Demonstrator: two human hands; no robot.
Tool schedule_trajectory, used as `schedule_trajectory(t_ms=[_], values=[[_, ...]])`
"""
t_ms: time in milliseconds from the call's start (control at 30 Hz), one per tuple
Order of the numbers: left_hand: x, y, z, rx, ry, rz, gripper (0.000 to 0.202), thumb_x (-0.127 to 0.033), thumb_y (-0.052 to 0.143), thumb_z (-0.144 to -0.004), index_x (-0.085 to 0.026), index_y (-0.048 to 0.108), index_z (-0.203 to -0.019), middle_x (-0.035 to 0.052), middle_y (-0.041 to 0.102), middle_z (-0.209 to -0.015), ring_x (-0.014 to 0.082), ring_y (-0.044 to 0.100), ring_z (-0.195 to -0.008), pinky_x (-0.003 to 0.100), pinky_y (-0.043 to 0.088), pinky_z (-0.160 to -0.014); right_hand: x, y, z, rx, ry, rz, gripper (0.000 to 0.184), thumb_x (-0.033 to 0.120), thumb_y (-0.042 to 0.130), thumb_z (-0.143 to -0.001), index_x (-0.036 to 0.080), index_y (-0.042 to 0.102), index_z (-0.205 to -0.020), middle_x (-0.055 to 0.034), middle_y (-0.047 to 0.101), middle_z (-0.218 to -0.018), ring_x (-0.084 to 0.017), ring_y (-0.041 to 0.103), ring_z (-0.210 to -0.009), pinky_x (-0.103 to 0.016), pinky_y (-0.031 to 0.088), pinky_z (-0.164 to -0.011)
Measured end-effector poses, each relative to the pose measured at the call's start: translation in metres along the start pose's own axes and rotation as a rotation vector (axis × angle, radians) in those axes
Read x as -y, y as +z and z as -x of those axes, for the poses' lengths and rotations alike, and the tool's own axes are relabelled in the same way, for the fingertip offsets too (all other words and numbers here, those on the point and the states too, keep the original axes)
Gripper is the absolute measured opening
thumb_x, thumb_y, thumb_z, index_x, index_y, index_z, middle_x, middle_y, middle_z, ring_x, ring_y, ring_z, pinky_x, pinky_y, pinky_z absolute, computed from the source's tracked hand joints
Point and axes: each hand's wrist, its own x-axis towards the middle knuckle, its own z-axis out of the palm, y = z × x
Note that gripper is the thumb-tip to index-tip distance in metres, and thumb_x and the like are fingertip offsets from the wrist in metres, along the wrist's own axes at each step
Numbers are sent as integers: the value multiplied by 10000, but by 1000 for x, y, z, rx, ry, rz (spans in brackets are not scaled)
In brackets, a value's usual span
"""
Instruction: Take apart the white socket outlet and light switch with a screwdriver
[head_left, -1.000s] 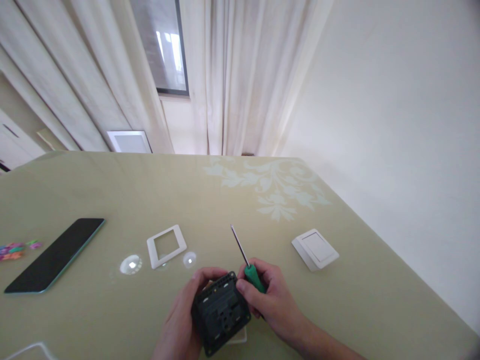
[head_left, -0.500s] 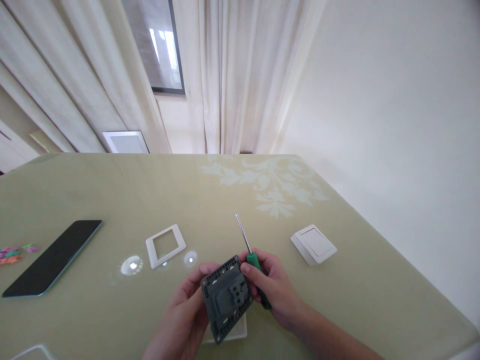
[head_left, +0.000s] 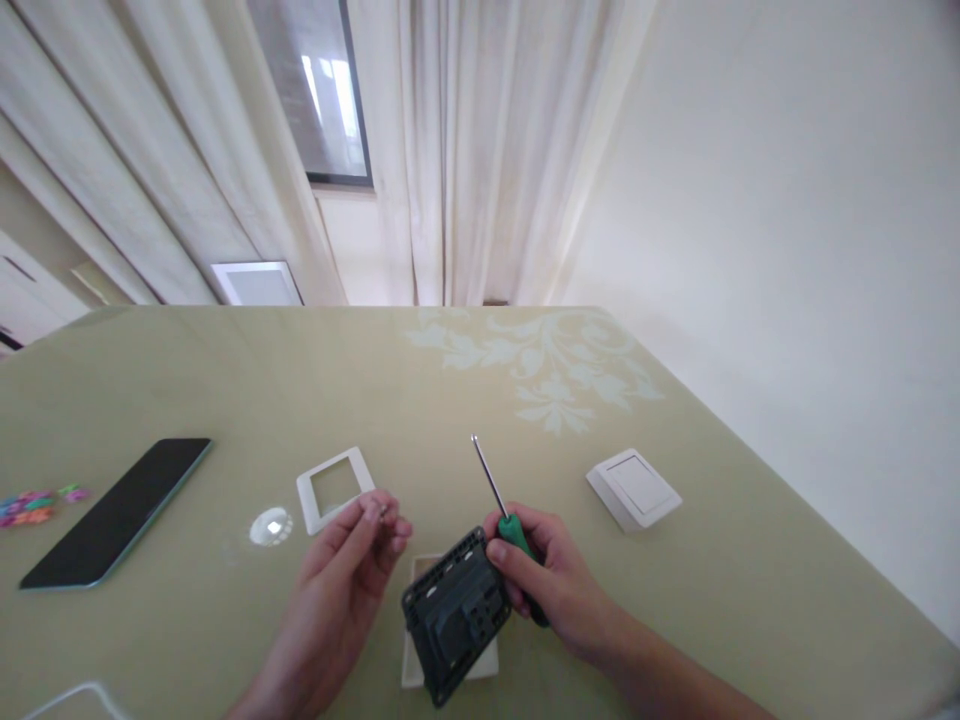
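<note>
My right hand (head_left: 551, 565) is closed around a screwdriver (head_left: 516, 535) with a green and black handle, its metal shaft pointing up and away. Between the thumb and fingers of that same hand is the edge of a dark grey wall switch module (head_left: 450, 625), tilted, with its back facing up. My left hand (head_left: 341, 575) has its thumb and fingertips pinched together, up and left of the module. Something tiny shows at those fingertips, too small to name. A white square frame (head_left: 309, 500) lies just behind my left hand. Partly hidden under the module is a white square piece (head_left: 486, 662) on the table.
A white wall switch (head_left: 634, 488) rests on the table to the right. On the left lie a dark flat phone-like slab (head_left: 120, 515) and several small colourful pieces (head_left: 30, 508). The table (head_left: 337, 370) meets a white wall on the right, with curtains beyond its far edge.
My left hand has let go of the switch module and moved up and left, fingertips now pinched. My right hand keeps the module and the screwdriver, and the module hangs slightly lower.
</note>
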Motion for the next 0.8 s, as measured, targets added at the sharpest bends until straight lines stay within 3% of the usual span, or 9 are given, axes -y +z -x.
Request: schedule_trajectory(t_ms=[67,200,333,467,600,800], values=[[-15,-3,-18,-60,84,62,61,-98,820,-917,-139,798,-878,50,755,-876,140,748,-720,161,663,-677,-1,-1,-1,-17,10,-2,639,781,848,-847,209,667,-1067,91,516,-618,-78,415,-501,-197,336,-457],[-40,-15,-51,-122,157,101,235,-10,628,-979,-117,773,-827,69,750,-856,106,713,-661,132,649,-642,-3,-2,-3,-31,5,-2,658,802,849,-829,209,678,-1058,92,508,-606,-81,409,-497,-198,343,-456],[-52,-27,-69,-102,205,115,236,-2,584,-897,-112,790,-871,35,684,-785,84,638,-614,112,570,-557,-3,-2,-3,-27,11,-7,626,778,855,-837,209,672,-1022,96,483,-597,-79,396,-488,-194,334,-449],[-52,-35,-82,-46,288,81,165,-106,643,-793,-123,798,-844,11,616,-732,92,568,-608,128,519,-544,-3,-1,-3,-39,13,-16,625,777,859,-833,210,682,-1029,89,489,-623,-80,404,-501,-190,325,-446],[-44,-38,-93,1,396,-33,168,-178,693,-763,-139,817,-869,41,693,-803,138,623,-730,172,542,-644,-3,-1,-4,-38,15,-30,625,773,869,-827,212,679,-1024,94,480,-606,-80,398,-493,-188,324,-437],[-35,-40,-96,47,517,-203,180,-293,712,-822,-173,819,-902,84,801,-971,228,712,-968,311,560,-941,-2,-1,-4,-38,2,-39,612,760,870,-839,210,682,-1029,98,478,-598,-72,391,-480,-185,329,-443]])
